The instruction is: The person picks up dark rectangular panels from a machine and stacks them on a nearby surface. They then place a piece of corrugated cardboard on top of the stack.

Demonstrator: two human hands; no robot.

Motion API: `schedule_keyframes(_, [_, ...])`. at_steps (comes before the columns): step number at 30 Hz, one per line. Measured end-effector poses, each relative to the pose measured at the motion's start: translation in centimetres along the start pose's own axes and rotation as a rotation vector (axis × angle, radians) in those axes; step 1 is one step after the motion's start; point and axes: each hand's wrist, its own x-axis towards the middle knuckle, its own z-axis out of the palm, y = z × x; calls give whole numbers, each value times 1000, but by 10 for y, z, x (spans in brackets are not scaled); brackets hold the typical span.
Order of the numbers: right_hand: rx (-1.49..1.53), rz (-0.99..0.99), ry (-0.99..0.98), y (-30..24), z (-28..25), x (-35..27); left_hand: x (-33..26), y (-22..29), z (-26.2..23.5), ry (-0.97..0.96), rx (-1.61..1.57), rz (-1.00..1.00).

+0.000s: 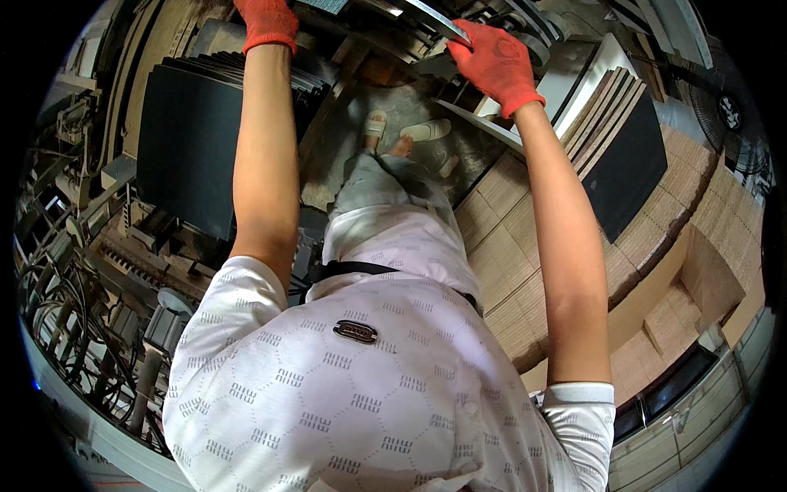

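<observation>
At the top edge, my left hand (269,23) wears a red glove; its fingers run out of view, so what they hold is hidden. Close beside it shows a bit of a pale grey-blue surface (325,5). My right hand (497,67), gloved in red too, is reached forward on the right. Its thumb and fingers close on the near end of a flat grey strip (434,20), perhaps the edge of a panel that continues out of view. Below my left hand stands a row of dark boards (190,148), partly covered by my left forearm.
More dark-faced boards (627,156) lean beside my right forearm, on stacks of brown boards (508,238). A cardboard box (697,279) lies lower right. Machinery with cables (78,328) fills the left, and a fan (728,113) stands far right. My feet are on the grey floor (328,156).
</observation>
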Motion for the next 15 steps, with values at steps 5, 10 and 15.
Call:
schedule_keyframes(5, [13, 0, -6, 2, 1, 1, 6, 23, -4, 68, -356, -147])
schedule_keyframes(10, [31, 44, -46, -1, -4, 0, 3, 48, -6, 160, -653, -186])
schedule_keyframes(15, [33, 51, -53, 0, -6, 0, 4, 20, -6, 7, -170, 20])
